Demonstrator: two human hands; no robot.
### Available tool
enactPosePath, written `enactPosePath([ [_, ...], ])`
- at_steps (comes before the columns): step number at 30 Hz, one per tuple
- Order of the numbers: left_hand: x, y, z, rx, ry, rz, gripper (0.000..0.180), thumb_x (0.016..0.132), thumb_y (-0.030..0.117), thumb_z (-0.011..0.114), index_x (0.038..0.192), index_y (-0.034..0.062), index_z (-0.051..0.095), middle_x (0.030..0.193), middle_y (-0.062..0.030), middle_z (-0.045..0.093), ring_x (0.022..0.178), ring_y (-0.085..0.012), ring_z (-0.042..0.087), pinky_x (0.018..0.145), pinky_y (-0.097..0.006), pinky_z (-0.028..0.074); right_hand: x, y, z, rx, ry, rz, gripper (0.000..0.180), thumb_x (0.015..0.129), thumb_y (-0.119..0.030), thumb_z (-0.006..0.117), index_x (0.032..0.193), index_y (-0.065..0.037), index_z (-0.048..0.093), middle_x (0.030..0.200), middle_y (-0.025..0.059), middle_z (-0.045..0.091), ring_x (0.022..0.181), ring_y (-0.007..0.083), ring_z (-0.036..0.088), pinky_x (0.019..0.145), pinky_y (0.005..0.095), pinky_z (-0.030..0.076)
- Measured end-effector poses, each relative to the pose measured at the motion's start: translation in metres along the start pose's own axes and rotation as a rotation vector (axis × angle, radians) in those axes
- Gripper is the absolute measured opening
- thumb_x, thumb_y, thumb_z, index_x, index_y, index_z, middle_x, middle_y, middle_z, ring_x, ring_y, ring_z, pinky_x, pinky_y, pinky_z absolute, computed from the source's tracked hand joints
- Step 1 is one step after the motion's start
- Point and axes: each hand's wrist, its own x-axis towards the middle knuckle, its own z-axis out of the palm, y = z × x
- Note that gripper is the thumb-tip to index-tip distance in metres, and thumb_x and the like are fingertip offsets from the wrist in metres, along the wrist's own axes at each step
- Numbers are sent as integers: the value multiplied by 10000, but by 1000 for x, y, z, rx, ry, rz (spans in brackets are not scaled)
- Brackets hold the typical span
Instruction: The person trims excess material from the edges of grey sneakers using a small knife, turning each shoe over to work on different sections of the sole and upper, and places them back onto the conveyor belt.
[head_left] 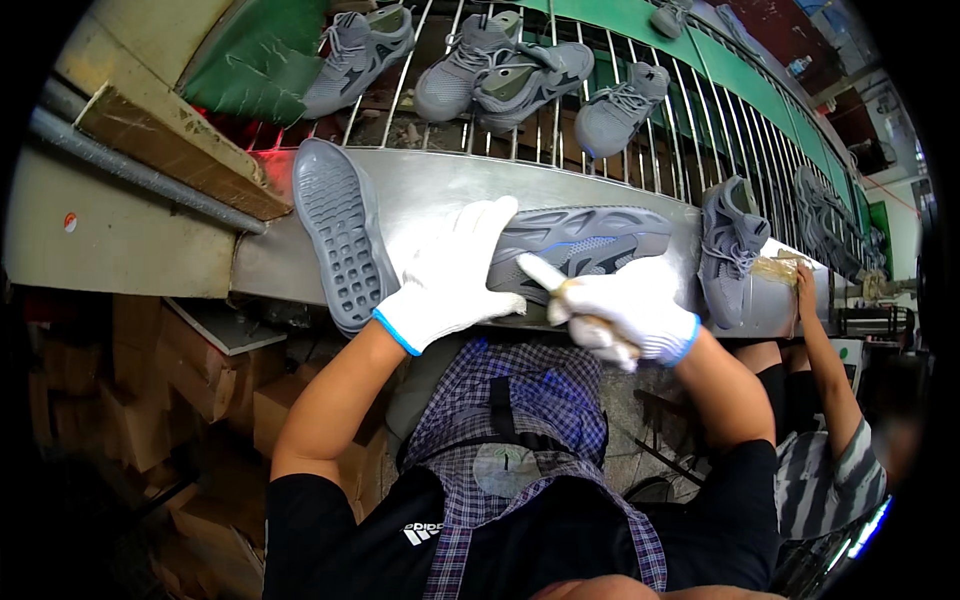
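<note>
gloved left hand gripping gray sneaker by one end, gloved right hand clenched round pale-tipped tool (blurry), gray sole beside left hand

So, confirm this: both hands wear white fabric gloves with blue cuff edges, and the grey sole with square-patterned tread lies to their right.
Wrong side: the head view shows the grey sole with square-patterned tread lying left of the left hand and the right hand, which do wear white fabric gloves with blue cuff edges.
</note>
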Motion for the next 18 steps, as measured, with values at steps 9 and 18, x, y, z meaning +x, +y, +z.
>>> enactPosePath([
  [9, 7, -8, 13, 63, 26, 33, 1125, 725, 462, 935, 1628, 65, 393, 1537, -244, 521, 1402, -446, 547, 1169, -516, 481, 25, -8, 21, -87, 129, -72, 318, 1139, -347, 527, 1059, -48, 599, 610, -18, 513, 385, 81, 466, 308, 261, 426],
  [18, 1, -13, 14, 119, 56, 46, 1086, 750, 310, 936, 1642, 68, 366, 1568, -241, 495, 1410, -466, 546, 1160, -496, 506, 14, 4, 56, -1045, 250, -313, 335, 1120, -298, 551, 1132, 37, 568, 720, 159, 684, 567, 302, 714, 526, 432, 581],
])
